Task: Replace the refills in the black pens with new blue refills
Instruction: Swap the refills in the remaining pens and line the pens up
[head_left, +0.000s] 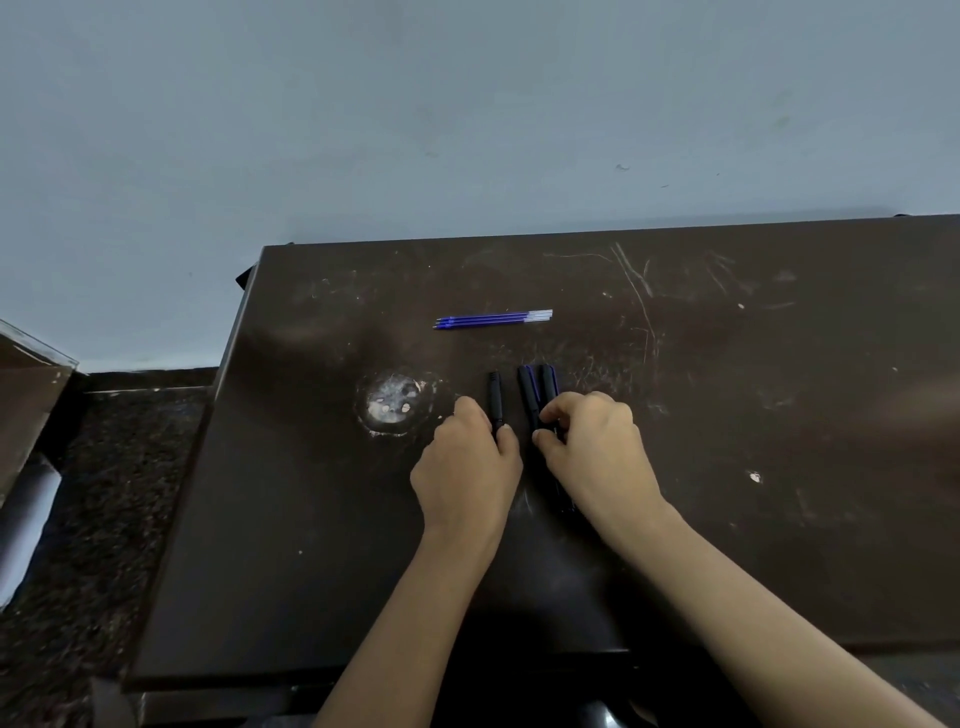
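Scratched, faintly glossy dark tabletop (675, 467); matt black plastic pens (529, 395); translucent-ended blue refills (493, 318).

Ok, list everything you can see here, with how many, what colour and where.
refills: three it seems, blue, side by side, far middle of the table
pens: three, black, middle of the table, one apart on the left
table: one, dark brown, scratched
round mark: one, whitish, left of the pens
wall: pale blue, behind the table
left hand: grips the left pen
right hand: pinches the other two pens
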